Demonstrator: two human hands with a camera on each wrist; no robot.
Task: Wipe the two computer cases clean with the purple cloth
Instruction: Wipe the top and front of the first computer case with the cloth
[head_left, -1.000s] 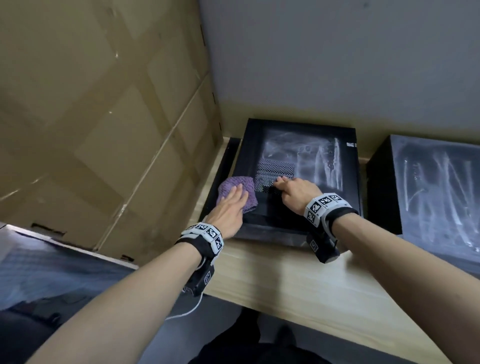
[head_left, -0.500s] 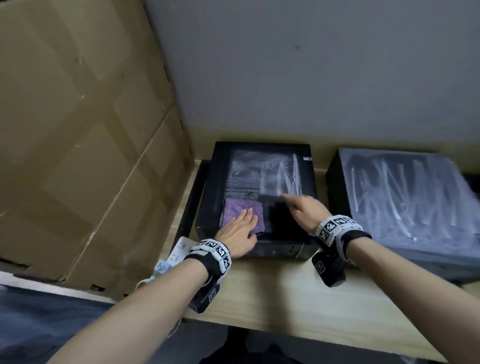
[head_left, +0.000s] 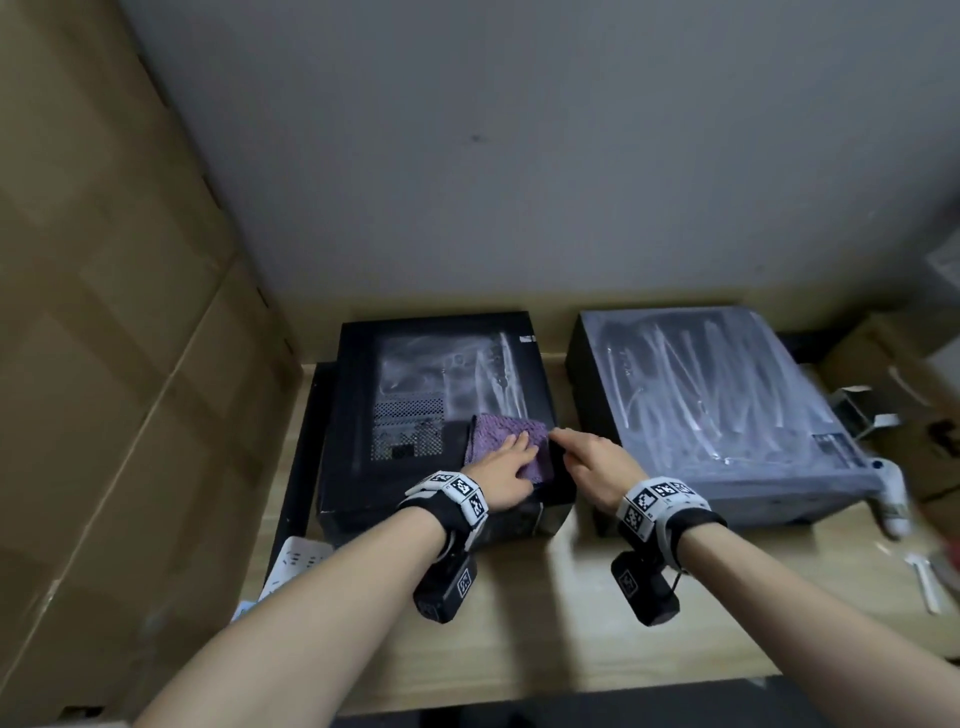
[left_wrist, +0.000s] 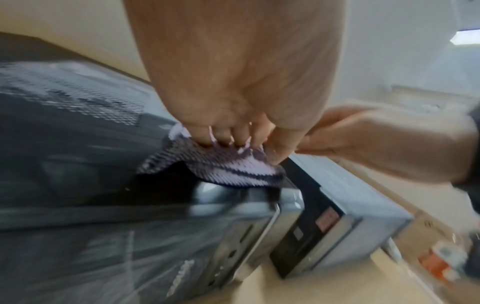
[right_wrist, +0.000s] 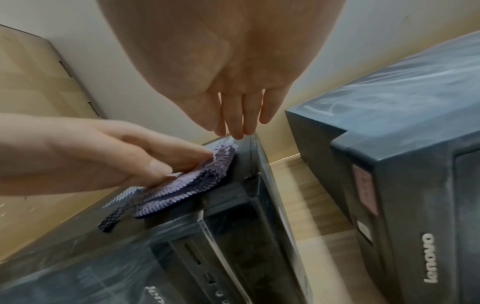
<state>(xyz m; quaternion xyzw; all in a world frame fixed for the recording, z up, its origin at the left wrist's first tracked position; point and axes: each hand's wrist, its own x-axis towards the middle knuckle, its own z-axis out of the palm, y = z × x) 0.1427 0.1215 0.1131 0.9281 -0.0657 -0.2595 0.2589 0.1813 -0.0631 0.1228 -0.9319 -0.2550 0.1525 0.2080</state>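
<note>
My left hand (head_left: 501, 470) lies flat on the purple cloth (head_left: 506, 441), fingers straight and together, pressing it onto the top panel of the left computer case (head_left: 415, 415) near that case's front right corner. In the right wrist view the same left hand (right_wrist: 103, 156) shows the thumb lying along the cloth's (right_wrist: 182, 191) near edge; I cannot tell whether the thumb tucks under the fabric. The cloth is rumpled, with one corner trailing loose toward the front face of the case.

My right hand (head_left: 592, 467) holds nothing. Its fingers (right_wrist: 239, 117) are straight and close together, their tips touching the right top edge of the left case (right_wrist: 233, 236), just beside the cloth.

The left case lies on its side on a wooden desk (head_left: 545, 649), its panel dusty with streaks and a perforated vent patch. The right computer case (head_left: 717, 405) lies just beside it, apart by a narrow gap, grey with dust and finger streaks. Lettering on its front reads "lenovo".

Large cardboard boxes (head_left: 104, 364) stand to the left. A white power strip (head_left: 296, 564) lies at the desk's left edge.
</note>
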